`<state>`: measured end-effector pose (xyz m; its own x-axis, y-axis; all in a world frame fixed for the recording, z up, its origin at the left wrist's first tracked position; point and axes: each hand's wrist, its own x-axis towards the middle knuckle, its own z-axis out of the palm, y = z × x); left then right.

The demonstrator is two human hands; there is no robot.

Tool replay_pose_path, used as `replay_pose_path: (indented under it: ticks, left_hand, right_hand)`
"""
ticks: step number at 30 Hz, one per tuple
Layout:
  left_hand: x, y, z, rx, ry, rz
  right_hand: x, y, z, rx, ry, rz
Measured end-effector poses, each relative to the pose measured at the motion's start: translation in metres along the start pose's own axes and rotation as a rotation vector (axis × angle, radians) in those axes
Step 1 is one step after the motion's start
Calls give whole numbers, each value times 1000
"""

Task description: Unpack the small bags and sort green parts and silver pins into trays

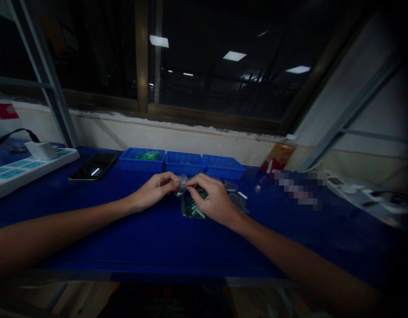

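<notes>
Head view, and it looks down on a smooth blue tabletop (134, 247) running up to a pale wall (197, 140), under a dark window (217, 88) with bright lights showing in the glass. Middle blue bin (185, 168) marks the spot: left bin (142, 166) right beside it, right bin (225, 172) on its other flank. Farther out to the left of the middle blue bin lies a black phone (93, 168), and beyond that a white power strip (11, 171) with a plug adapter (41, 150) on it. Well to its right, a red-and-orange pouch (279, 157) leans by the wall.

Now the hands, close together just in front of the middle blue bin! Left hand (157, 190) pinches a small clear packet (181, 185) between thumb and forefinger. Right hand (213, 196) meets it from the other side, thumb and fingertips pinching at the packet's right edge; anything else between them is too small to tell.

And the materials: thin, shiny, crinkled film on the packet; slim pale green pieces (199, 212) strewn under the right hand; see-through bags (236, 198) just right of that hand; crumpled green material (148, 155) filling the left bin, all boxy blue walls.
</notes>
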<state>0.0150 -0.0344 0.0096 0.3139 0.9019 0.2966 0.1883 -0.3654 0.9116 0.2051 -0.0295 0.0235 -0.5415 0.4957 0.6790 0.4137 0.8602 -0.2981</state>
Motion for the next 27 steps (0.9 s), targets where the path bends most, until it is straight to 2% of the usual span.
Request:
replay_pose_path:
  ticks: [4, 7, 11, 14, 18, 21, 24, 27]
  left_hand:
    - [0, 1, 2, -31, 83, 37]
    - [0, 1, 2, -11, 176, 45]
    - [-2, 2, 2, 62, 235, 95]
    - [-4, 2, 2, 62, 211, 150]
    - [-6, 2, 3, 8, 119, 149]
    - [-5, 2, 3, 16, 99, 179]
    - [-5, 3, 3, 38, 85, 200]
    - [-5, 5, 2, 58, 65, 188]
  right_hand:
    - [0, -2, -2, 14, 17, 28]
    - [0, -5, -4, 10, 44, 139]
    - [1, -7, -6, 91, -5, 231]
    - [3, -6, -4, 221, -51, 249]
    - [5, -2, -2, 549, -98, 425]
    - [6, 0, -1, 722, -98, 523]
    - [7, -1, 1, 651, -70, 583]
    - [7, -2, 3, 536, -68, 533]
